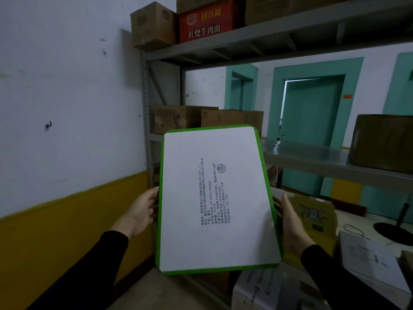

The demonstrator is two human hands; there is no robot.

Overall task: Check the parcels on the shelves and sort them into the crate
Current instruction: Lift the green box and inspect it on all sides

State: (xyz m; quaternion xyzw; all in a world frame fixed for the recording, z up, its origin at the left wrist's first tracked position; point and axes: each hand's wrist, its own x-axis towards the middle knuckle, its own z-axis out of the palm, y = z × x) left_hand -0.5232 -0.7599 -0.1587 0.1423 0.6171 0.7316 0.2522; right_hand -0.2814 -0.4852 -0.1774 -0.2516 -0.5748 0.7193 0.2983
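I hold a flat white parcel box with green edges [214, 238] upright in front of me, its printed face with small black text turned toward me. My left hand [143, 211] grips its left edge and my right hand [290, 224] grips its right edge. The box hides the lower shelf area behind it. No crate shows in this view.
A grey metal shelf rack [312, 157] stands ahead. Brown cartons [232, 118] sit on the middle shelf, another carton [382, 142] at right. A brown box [152, 25] and a red box [207, 21] rest on top. White parcels [371, 258] and a yellow carton [317, 215] lie lower right. A wall stands at left.
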